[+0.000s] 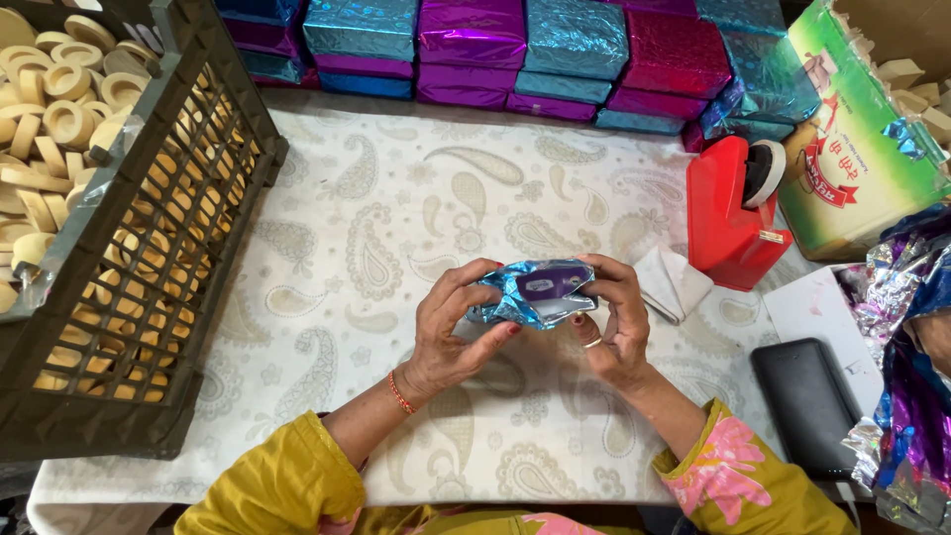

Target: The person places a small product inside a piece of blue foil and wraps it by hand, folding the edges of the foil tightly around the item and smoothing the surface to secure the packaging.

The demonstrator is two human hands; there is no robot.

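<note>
Both my hands hold a small bar wrapped in shiny blue foil [535, 292] with a purple label on top, just above the patterned tablecloth [376, 218]. My left hand [451, 332] grips its left end with fingers curled under it. My right hand [614, 317], wearing a ring, pinches the right end. The foil looks partly folded around the bar.
A dark plastic crate [149, 287] full of round pale pieces [59, 109] stands at the left. Stacks of blue and purple foil-wrapped blocks [515, 50] line the far edge. A red tape dispenser [733, 213], a green carton [852, 149], a black phone [807, 401] and loose foil sheets [906, 376] lie right.
</note>
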